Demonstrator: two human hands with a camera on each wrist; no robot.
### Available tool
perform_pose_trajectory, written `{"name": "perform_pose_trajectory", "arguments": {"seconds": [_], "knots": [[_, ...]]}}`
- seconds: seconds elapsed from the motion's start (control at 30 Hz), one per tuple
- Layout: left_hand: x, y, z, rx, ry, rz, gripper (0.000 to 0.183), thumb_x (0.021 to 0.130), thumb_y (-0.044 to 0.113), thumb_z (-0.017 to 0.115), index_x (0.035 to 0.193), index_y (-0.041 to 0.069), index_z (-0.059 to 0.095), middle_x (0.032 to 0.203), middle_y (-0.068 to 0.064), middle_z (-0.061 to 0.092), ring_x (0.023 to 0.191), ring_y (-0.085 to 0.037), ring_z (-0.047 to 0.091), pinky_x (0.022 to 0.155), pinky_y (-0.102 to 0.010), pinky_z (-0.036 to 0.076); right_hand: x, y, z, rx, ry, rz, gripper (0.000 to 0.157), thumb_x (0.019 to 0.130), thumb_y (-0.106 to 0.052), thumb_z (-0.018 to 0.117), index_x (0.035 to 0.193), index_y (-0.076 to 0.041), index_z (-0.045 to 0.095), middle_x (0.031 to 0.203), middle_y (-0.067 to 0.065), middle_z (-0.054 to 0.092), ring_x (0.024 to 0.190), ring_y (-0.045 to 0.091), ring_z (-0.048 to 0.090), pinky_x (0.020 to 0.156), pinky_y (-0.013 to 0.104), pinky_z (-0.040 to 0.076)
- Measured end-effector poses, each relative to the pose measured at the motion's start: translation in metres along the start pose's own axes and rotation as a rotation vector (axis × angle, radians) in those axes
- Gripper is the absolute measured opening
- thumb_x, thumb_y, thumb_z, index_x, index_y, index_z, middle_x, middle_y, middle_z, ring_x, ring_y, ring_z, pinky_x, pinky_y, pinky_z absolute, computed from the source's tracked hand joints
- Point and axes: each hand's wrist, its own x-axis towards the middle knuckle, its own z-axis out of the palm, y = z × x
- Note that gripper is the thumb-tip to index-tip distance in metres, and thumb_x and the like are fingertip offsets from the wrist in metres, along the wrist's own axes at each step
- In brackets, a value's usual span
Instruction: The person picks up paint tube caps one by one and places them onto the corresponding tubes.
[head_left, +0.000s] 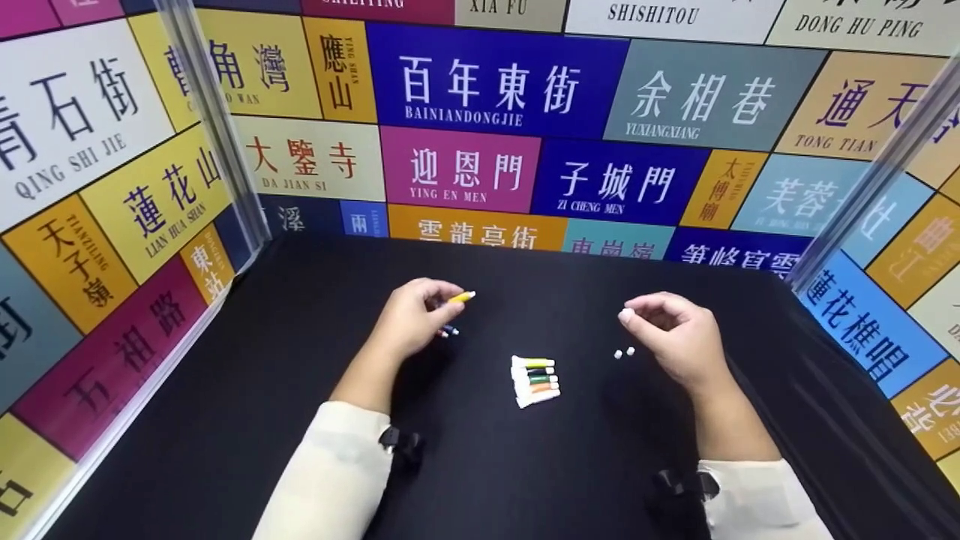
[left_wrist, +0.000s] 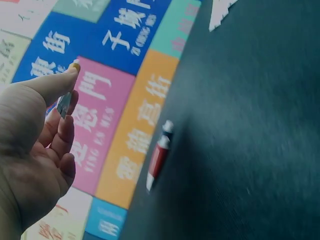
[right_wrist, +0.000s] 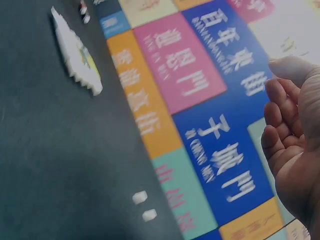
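My left hand [head_left: 405, 319] pinches a small yellow paint tube [head_left: 463, 298] between thumb and fingertips, raised above the black cloth; its flat tail [left_wrist: 63, 105] shows below the thumb in the left wrist view. Below that hand lie a red tube [left_wrist: 158, 159] and a dark blue one [head_left: 450, 329], partly hidden by the fingers in the head view. My right hand [head_left: 679, 337] pinches a tiny white cap [head_left: 627, 316] with thumb and forefinger; the right wrist view does not show this cap. Two similar white caps [right_wrist: 140, 197] lie on the cloth near it.
Several paint tubes [head_left: 541, 379] lie side by side in a row between my hands, their white tails to the left. Black cloth [head_left: 480, 465] covers the table. Panels with Chinese lettering [head_left: 495, 82] stand around its back and sides, with clear posts [head_left: 225, 135] at the corners.
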Motion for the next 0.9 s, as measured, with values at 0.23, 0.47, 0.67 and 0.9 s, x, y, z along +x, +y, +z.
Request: {"name": "perform_pose_trajectory", "arguments": {"seconds": [0.23,0.47,0.67,0.9], "knots": [[-0.007,0.037,-0.001,0.021,0.052,0.161,0.019,0.097,0.027,0.082,0.114,0.020,0.083,0.105,-0.003,0.075,0.095,-0.022,0.066,0.088,-0.041,0.058,-0.006,-0.036,-0.001,0.099,-0.005,-0.150,0.017,0.084,0.004,0.086,0.098,-0.005,0.083,0.089,-0.006,0.076,0.068,0.010,0.063,0.061,0.017,0.050],[-0.020,0.073,-0.004,0.003,0.076,0.265,0.022,0.095,0.028,0.083,0.116,0.022,0.083,0.110,0.004,0.077,0.097,-0.020,0.067,0.090,-0.035,0.060,-0.015,-0.066,-0.002,0.142,-0.010,-0.307,0.020,0.079,0.012,0.085,0.093,-0.002,0.081,0.091,0.005,0.076,0.072,0.010,0.061,0.062,0.018,0.049],[-0.033,0.099,-0.007,-0.004,0.089,0.349,0.023,0.095,0.029,0.083,0.118,0.022,0.083,0.113,0.006,0.077,0.099,-0.013,0.067,0.090,-0.030,0.059,-0.021,-0.084,-0.004,0.173,-0.023,-0.429,0.026,0.074,0.019,0.084,0.092,0.002,0.080,0.091,0.010,0.075,0.076,0.012,0.063,0.066,0.019,0.050],[-0.042,0.115,-0.009,0.005,0.105,0.431,0.024,0.096,0.030,0.082,0.119,0.023,0.082,0.114,0.008,0.078,0.102,-0.007,0.066,0.094,-0.032,0.057,-0.027,-0.101,-0.004,0.254,-0.036,-0.542,0.028,0.067,0.028,0.080,0.089,0.009,0.077,0.088,0.008,0.074,0.079,0.015,0.064,0.069,0.020,0.051]]}}
